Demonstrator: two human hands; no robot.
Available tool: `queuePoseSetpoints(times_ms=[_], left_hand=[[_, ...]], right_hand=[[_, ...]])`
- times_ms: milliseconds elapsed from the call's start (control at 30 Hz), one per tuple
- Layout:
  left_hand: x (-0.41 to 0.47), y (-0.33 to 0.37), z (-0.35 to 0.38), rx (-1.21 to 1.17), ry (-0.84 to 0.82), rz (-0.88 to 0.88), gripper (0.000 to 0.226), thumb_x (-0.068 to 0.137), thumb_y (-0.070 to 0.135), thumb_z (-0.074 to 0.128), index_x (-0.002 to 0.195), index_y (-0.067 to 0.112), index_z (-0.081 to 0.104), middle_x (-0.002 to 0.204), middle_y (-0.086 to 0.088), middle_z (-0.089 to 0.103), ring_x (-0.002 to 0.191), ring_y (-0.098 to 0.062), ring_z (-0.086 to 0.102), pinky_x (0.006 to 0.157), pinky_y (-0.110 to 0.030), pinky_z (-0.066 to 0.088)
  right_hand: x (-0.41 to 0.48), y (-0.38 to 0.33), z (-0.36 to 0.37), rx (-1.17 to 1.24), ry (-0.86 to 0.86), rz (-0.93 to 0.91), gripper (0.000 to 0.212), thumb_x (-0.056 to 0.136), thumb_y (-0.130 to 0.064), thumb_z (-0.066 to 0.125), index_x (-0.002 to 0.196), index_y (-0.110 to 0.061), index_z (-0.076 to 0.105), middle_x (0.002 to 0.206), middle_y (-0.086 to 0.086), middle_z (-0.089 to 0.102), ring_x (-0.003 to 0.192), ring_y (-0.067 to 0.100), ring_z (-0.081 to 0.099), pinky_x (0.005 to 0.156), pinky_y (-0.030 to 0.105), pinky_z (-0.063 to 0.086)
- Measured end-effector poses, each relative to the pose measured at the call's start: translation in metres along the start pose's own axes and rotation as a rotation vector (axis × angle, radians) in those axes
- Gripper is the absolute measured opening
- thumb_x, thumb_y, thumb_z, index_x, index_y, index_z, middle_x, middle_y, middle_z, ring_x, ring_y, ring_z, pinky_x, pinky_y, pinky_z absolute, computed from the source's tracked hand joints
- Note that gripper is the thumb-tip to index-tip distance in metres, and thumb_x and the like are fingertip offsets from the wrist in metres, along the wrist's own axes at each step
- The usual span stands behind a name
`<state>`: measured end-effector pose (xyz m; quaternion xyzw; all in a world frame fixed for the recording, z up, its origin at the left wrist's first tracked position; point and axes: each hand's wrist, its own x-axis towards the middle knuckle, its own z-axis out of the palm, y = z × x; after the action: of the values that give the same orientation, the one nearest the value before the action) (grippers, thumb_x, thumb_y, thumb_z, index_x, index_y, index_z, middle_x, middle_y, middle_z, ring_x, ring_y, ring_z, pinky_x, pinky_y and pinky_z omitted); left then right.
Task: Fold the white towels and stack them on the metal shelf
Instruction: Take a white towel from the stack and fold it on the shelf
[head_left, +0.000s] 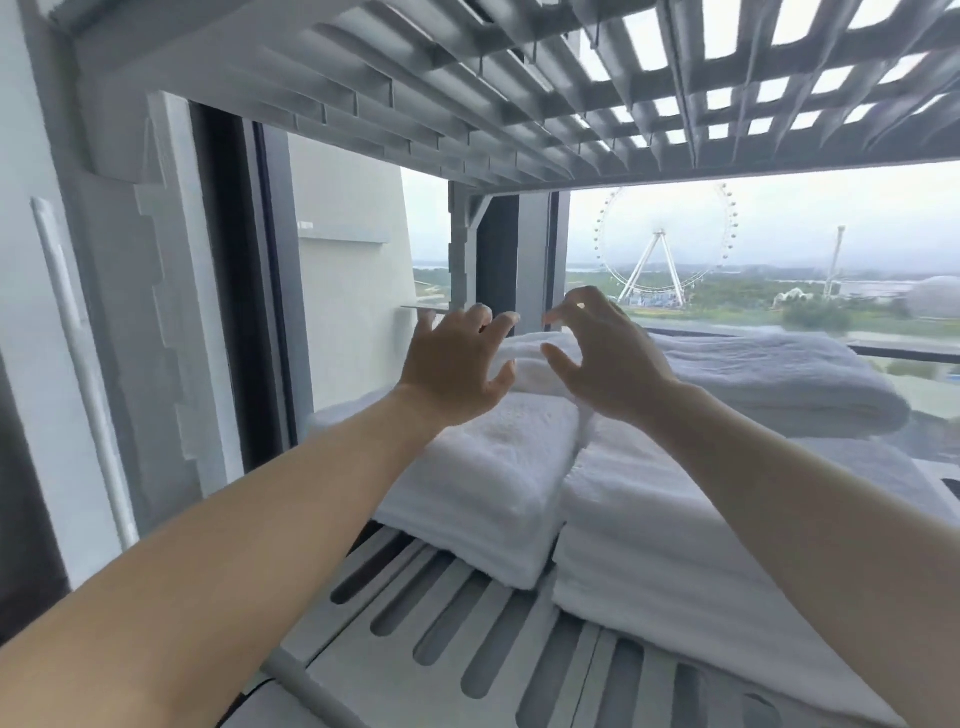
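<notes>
Where the slotted metal shelf (363, 670) stood before a window (779, 249), four white towel bundles lay on it: a near-left towel (483, 478), a near-right stack (675, 545), a far-left towel (527, 376) and a far-right towel (779, 379). The left hand (452, 364) and right hand (608, 358) hovered over the far-left towel, each grip wide, holding nothing.

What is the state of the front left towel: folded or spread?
Folded. The front left towel lies as a thick layered block on the metal shelf.
</notes>
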<state>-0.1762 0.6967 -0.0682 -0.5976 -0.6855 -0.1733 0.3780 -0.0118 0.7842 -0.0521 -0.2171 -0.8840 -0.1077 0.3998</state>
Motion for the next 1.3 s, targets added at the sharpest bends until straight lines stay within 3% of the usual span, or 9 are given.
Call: queuePoseSetpoints(times_ms=[200, 400, 467, 567, 767, 900, 1100, 1300], left_hand=[[0.020, -0.002, 0.026, -0.043, -0.135, 0.020, 0.046, 0.089, 0.042, 0.045, 0.131, 0.025, 0.038, 0.122, -0.003, 0.051, 0.112, -0.025, 0.050, 0.100, -0.048, 0.033], [0.031, 0.002, 0.042, -0.057, -0.260, -0.025, 0.039, 0.091, 0.043, 0.041, 0.125, 0.024, 0.046, 0.123, -0.003, 0.051, 0.114, -0.025, 0.049, 0.097, -0.046, 0.034], [0.029, 0.004, 0.046, -0.069, -0.292, -0.057, 0.037, 0.093, 0.043, 0.033, 0.122, 0.023, 0.048, 0.120, -0.005, 0.053, 0.110, -0.026, 0.052, 0.094, -0.045, 0.037], [0.026, 0.004, 0.050, -0.087, -0.316, -0.089, 0.036, 0.095, 0.043, 0.031, 0.121, 0.024, 0.047, 0.121, -0.004, 0.053, 0.108, -0.026, 0.053, 0.092, -0.043, 0.037], [0.023, 0.005, 0.050, -0.087, -0.325, -0.085, 0.034, 0.095, 0.040, 0.033, 0.122, 0.024, 0.047, 0.119, -0.004, 0.053, 0.104, -0.027, 0.056, 0.087, -0.040, 0.038], [0.023, 0.006, 0.045, -0.081, -0.349, -0.096, 0.034, 0.096, 0.039, 0.032, 0.122, 0.024, 0.048, 0.120, -0.004, 0.052, 0.105, -0.025, 0.055, 0.090, -0.041, 0.039], [0.024, 0.006, 0.040, -0.053, -0.303, -0.082, 0.038, 0.094, 0.040, 0.034, 0.128, 0.024, 0.043, 0.122, -0.003, 0.051, 0.107, -0.025, 0.053, 0.092, -0.043, 0.039], [0.027, 0.003, 0.040, -0.152, -0.079, -0.059, 0.075, 0.075, 0.051, 0.059, 0.138, 0.030, 0.025, 0.136, 0.003, 0.039, 0.121, -0.024, 0.042, 0.097, -0.043, 0.039]], right_hand=[[0.015, 0.025, 0.013, -0.108, -0.115, -0.062, 0.038, 0.090, -0.037, 0.051, 0.121, -0.016, 0.048, 0.131, 0.001, 0.041, 0.114, 0.021, 0.046, 0.089, 0.034, 0.041], [0.024, 0.043, 0.029, -0.201, -0.389, -0.226, 0.060, 0.083, -0.044, 0.059, 0.133, -0.018, 0.039, 0.134, 0.003, 0.036, 0.122, 0.022, 0.040, 0.096, 0.035, 0.039], [0.023, 0.045, 0.035, -0.106, -0.417, -0.200, 0.060, 0.082, -0.040, 0.061, 0.132, -0.016, 0.041, 0.132, 0.004, 0.040, 0.121, 0.022, 0.040, 0.098, 0.033, 0.035], [0.028, 0.047, 0.038, -0.007, -0.451, -0.182, 0.050, 0.079, -0.035, 0.063, 0.123, -0.013, 0.049, 0.120, 0.005, 0.049, 0.115, 0.023, 0.042, 0.085, 0.025, 0.029], [0.040, 0.051, 0.038, -0.150, -0.608, -0.312, 0.056, 0.071, -0.037, 0.067, 0.121, -0.022, 0.048, 0.115, -0.003, 0.053, 0.113, 0.016, 0.044, 0.091, 0.021, 0.032], [0.035, 0.051, 0.048, -0.174, -0.513, -0.276, 0.058, 0.077, -0.022, 0.061, 0.131, -0.020, 0.041, 0.125, 0.002, 0.048, 0.120, 0.021, 0.045, 0.101, 0.032, 0.037], [0.036, 0.051, 0.046, -0.143, -0.331, -0.233, 0.040, 0.081, -0.003, 0.050, 0.119, -0.015, 0.047, 0.116, 0.005, 0.051, 0.106, 0.027, 0.052, 0.083, 0.033, 0.046], [0.041, 0.060, 0.034, 0.004, -0.108, -0.122, 0.049, 0.074, 0.010, 0.045, 0.117, -0.012, 0.048, 0.114, 0.008, 0.049, 0.104, 0.030, 0.046, 0.081, 0.037, 0.045]])
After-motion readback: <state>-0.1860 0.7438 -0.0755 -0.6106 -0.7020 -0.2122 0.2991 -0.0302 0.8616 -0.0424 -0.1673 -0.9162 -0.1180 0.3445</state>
